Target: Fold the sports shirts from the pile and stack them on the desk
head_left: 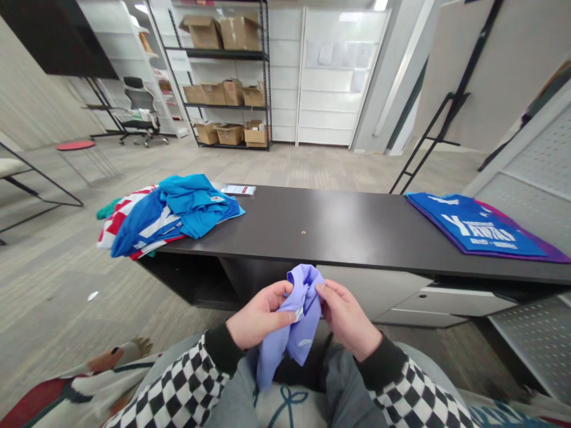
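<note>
A lavender garment [285, 333], bunched and hanging down over my lap, is held up between both hands in front of the cabinet. My left hand [263, 314] pinches its left side with thumb and fingers, close to a small white label. On the other side, my right hand [347, 312] grips the upper right edge of the cloth. The top of the garment is gathered into a loop, and its lower parts dangle freely. Folds hide the garment's full shape, so its exact kind does not show.
A low dark cabinet [330, 223] stands before me. A loose heap of blue and red-white jerseys [178, 208] lies at its left end; flat folded jerseys [477, 229] lie at its right. A phone-like flat object [239, 189] rests near the back edge. Shelves with boxes [229, 135] stand beyond.
</note>
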The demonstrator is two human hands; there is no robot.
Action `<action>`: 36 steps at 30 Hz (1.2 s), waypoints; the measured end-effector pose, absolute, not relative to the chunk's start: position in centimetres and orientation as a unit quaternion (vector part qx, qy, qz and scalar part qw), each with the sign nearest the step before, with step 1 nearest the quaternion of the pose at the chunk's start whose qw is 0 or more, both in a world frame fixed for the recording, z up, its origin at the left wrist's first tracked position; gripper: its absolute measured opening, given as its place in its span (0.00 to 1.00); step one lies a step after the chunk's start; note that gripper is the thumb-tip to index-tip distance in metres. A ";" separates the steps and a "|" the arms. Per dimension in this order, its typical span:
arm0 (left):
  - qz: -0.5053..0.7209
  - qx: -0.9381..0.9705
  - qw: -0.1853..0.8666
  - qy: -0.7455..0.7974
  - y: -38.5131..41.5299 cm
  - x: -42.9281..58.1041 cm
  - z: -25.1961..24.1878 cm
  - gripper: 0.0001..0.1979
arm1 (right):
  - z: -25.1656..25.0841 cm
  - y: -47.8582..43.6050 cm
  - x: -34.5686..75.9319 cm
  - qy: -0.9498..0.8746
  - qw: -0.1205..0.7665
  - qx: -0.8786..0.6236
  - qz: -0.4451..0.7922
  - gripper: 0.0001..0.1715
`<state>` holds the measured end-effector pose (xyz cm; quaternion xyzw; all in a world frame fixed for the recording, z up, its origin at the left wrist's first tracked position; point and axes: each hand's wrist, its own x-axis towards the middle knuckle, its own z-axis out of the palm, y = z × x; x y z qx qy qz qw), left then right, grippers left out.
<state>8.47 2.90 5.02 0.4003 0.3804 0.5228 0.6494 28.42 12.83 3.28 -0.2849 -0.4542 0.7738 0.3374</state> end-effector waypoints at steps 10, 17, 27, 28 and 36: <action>0.539 0.407 0.527 0.516 3.7 3.7 5.4 0.22 | 5.1 17.2 30.3 -0.269 0.468 -0.300 0.786 0.10; 0.386 0.571 0.279 0.669 4.5 1.4 5.4 0.10 | 5.2 20.4 33.4 -0.292 0.487 -0.341 0.749 0.13; 0.434 0.496 0.225 0.718 4.6 -0.3 4.6 0.07 | 5.6 21.4 35.2 -0.310 0.549 -0.334 0.700 0.15; 0.438 0.501 0.228 0.711 4.5 -0.1 4.8 0.08 | 5.5 21.4 35.1 -0.314 0.553 -0.334 0.696 0.14; 0.585 0.419 0.356 0.596 3.6 1.3 5.5 0.18 | 5.4 20.7 34.3 -0.300 0.556 -0.326 0.703 0.19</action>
